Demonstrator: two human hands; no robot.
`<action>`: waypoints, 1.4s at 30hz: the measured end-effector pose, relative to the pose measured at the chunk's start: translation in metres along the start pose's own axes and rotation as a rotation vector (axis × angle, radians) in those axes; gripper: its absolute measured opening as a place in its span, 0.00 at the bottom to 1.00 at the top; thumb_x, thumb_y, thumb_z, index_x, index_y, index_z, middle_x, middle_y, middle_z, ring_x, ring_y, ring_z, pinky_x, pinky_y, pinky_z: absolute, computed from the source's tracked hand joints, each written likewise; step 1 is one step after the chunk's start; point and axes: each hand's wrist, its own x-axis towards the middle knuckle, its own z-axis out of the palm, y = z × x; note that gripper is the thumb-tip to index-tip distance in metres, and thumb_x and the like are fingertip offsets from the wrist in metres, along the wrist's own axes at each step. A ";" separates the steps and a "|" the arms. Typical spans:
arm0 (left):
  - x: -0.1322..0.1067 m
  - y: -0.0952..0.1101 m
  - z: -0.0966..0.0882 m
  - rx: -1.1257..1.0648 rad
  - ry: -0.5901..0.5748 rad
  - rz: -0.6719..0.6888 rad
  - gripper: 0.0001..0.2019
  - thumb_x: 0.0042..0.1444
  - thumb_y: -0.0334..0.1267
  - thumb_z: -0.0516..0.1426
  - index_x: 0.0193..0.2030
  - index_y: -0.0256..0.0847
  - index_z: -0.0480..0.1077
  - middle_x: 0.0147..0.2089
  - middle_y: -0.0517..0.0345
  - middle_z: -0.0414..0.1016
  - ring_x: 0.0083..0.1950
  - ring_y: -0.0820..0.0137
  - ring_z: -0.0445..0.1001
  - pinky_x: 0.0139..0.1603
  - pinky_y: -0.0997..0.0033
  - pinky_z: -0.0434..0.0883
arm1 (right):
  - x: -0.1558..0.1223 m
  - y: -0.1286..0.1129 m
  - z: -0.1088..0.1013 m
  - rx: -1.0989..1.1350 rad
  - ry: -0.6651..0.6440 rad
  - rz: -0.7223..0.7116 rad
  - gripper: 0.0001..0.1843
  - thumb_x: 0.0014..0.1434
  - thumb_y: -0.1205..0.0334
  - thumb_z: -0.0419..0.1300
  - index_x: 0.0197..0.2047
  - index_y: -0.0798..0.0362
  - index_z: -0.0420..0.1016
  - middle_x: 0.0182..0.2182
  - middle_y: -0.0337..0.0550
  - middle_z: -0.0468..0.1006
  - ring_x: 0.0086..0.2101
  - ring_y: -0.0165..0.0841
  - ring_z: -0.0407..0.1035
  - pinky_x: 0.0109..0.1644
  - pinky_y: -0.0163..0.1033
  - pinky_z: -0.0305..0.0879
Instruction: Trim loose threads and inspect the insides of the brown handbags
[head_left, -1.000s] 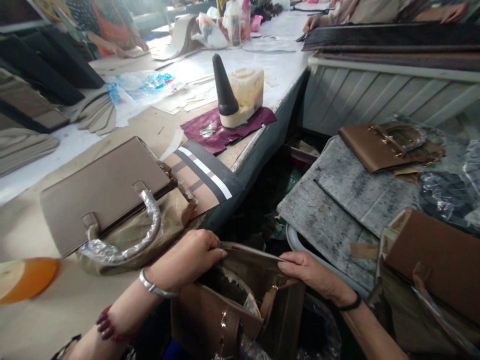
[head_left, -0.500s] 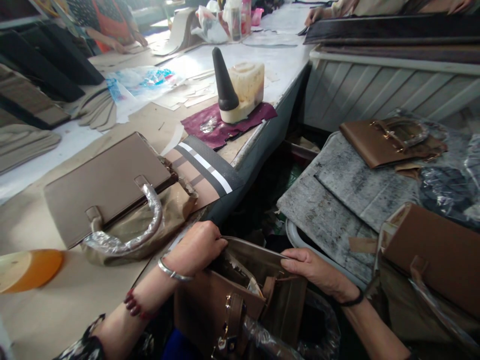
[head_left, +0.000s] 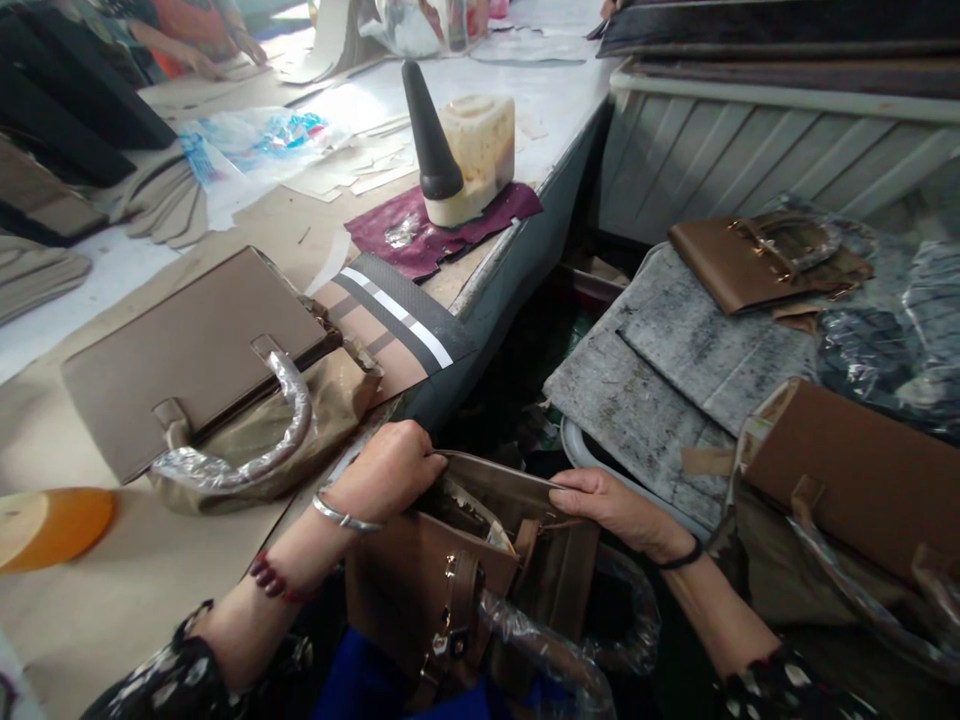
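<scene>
A brown handbag stands low in front of me, its mouth spread and its lining showing. My left hand pinches the left end of the bag's far rim. At the right end of that rim, my right hand grips the edge between thumb and fingers. Plastic film wraps the bag's handle, and gold hardware sits on its front. Just left of my left hand, a taupe handbag lies on the table, also with a wrapped handle. The bag's lower part is hidden.
A stained glue container with a dark cone-shaped tool stands on a maroon scrap. Grey boards at right carry a brown bag; another brown bag is nearer. A co-worker's hands are at the far left.
The whole scene has shifted slightly up and left in view. Both hands keep their hold on the handbag's rim, with little change in the bag's shape.
</scene>
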 end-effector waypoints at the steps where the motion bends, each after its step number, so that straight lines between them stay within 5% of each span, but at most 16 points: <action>1: 0.000 0.001 -0.001 0.004 -0.007 -0.002 0.14 0.50 0.38 0.49 0.24 0.36 0.73 0.25 0.52 0.74 0.27 0.69 0.71 0.26 0.74 0.59 | 0.000 0.000 0.000 -0.002 0.003 -0.002 0.18 0.48 0.50 0.60 0.33 0.58 0.73 0.25 0.39 0.72 0.26 0.27 0.65 0.31 0.32 0.60; 14: 0.001 0.001 0.000 -0.014 -0.002 -0.008 0.13 0.48 0.36 0.49 0.22 0.35 0.72 0.20 0.54 0.70 0.23 0.73 0.67 0.22 0.76 0.56 | 0.011 0.000 -0.006 -0.125 0.034 0.063 0.19 0.47 0.48 0.60 0.23 0.59 0.67 0.18 0.33 0.64 0.21 0.22 0.57 0.24 0.29 0.52; 24: -0.001 0.003 -0.004 -0.061 -0.020 -0.012 0.13 0.47 0.35 0.48 0.22 0.33 0.73 0.20 0.52 0.69 0.23 0.72 0.66 0.23 0.76 0.57 | 0.040 -0.013 -0.013 -0.361 -0.159 0.048 0.20 0.51 0.46 0.56 0.26 0.58 0.66 0.20 0.34 0.63 0.21 0.23 0.55 0.24 0.29 0.53; 42: 0.001 0.000 0.001 -0.121 0.005 -0.033 0.12 0.45 0.35 0.49 0.21 0.35 0.72 0.21 0.51 0.71 0.23 0.71 0.67 0.24 0.74 0.59 | 0.065 -0.028 0.003 -0.452 -0.210 -0.015 0.20 0.52 0.48 0.55 0.29 0.60 0.71 0.20 0.35 0.64 0.22 0.24 0.55 0.25 0.29 0.54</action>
